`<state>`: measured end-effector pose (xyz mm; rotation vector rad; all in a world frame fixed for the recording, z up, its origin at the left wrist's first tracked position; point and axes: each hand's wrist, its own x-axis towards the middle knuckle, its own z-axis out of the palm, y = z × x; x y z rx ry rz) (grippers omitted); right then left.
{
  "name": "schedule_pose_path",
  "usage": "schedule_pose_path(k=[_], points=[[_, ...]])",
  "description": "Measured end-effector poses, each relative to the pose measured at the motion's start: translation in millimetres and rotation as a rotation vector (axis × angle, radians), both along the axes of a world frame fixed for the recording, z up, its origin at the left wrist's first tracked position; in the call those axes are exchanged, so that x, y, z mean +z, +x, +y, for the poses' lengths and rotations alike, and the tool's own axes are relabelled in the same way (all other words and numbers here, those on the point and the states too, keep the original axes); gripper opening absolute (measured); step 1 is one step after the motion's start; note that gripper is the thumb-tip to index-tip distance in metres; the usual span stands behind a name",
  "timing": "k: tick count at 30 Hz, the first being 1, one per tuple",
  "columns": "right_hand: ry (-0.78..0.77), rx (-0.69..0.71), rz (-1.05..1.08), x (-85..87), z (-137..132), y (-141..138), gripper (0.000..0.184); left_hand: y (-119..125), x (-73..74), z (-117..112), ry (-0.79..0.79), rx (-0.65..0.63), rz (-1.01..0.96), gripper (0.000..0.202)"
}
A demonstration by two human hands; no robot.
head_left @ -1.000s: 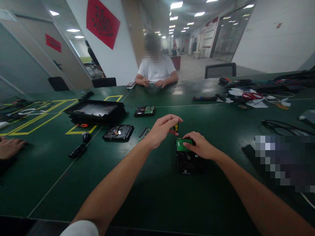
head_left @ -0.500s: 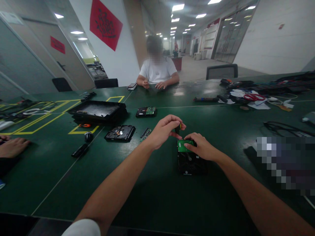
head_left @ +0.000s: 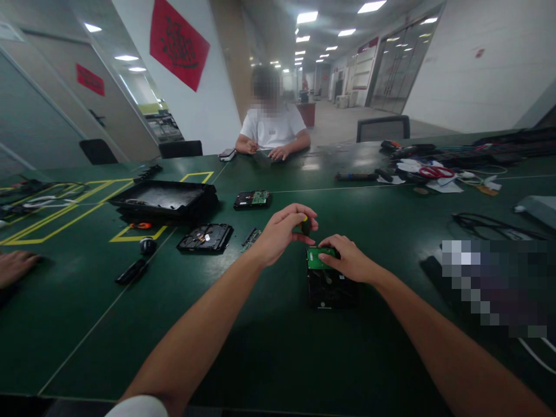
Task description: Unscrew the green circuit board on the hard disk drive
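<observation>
A black hard drive [head_left: 332,292] lies flat on the green table before me, a green circuit board [head_left: 316,259] on its far part. My left hand [head_left: 282,231] is closed around a short screwdriver [head_left: 306,225] with a dark handle and a yellow end. It is upright over the drive's far left corner; its tip is hidden by my fingers. My right hand [head_left: 354,260] grips the drive's far right side, thumb on the circuit board. Left of my hands lie an opened hard drive [head_left: 206,238] and a loose circuit board [head_left: 251,238].
Another drive [head_left: 252,199] lies farther back. A black tray [head_left: 167,197] and a black-handled tool [head_left: 131,271] are at left. Opposite sits a person [head_left: 273,130]; another person's hand [head_left: 17,266] rests at the left edge. Cables [head_left: 495,226] and red-handled scissors [head_left: 436,172] lie at right.
My view has shifted slightly right. My left hand stays over the drive's far corner, its fingers turned a little on the screwdriver. My right hand keeps its hold.
</observation>
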<state>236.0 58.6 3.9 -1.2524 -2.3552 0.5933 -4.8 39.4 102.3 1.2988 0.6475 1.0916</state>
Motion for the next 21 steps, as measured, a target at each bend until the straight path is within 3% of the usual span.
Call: schedule_pose_path(k=[13, 21], points=[[0.0, -0.002, -0.011, 2.8, -2.5, -0.1, 0.026, 1.9, 0.3, -2.1, 0.062, 0.068, 0.101, 0.024], [0.003, -0.004, -0.016, 2.6, -2.6, 0.0, 0.03, 2.6, -0.2, -2.9, -0.044, 0.026, -0.019, 0.022]])
